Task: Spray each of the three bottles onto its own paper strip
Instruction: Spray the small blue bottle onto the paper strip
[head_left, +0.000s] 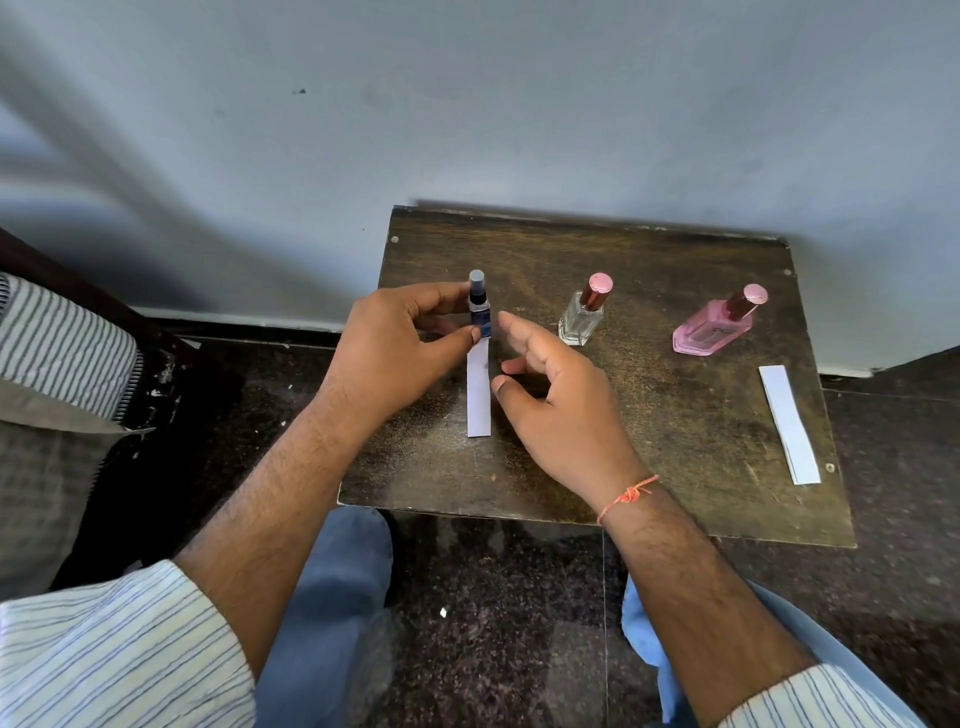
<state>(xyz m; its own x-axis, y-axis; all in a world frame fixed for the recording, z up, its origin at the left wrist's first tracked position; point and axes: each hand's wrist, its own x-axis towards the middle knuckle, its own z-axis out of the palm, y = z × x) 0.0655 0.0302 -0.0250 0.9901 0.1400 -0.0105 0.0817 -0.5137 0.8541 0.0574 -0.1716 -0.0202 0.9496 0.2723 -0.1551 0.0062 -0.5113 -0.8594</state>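
My left hand (400, 348) grips a small dark blue spray bottle (478, 306) with a grey cap, held upright at the far end of a white paper strip (478, 397) that lies on the small wooden table (675, 441). My right hand (556, 400) hovers just right of the strip, fingers apart and holding nothing. A clear glass bottle (583, 312) with a pink cap stands at the table's middle. A pink bottle (719, 322) with a pink cap stands to the right. More white paper strips (788, 423) lie stacked near the right edge.
The table stands against a pale blue wall (467, 104). Dark speckled floor (493, 597) surrounds it. A striped cushion and dark furniture (62, 358) sit at the left. My knees in blue trousers (332, 597) are below the table's near edge.
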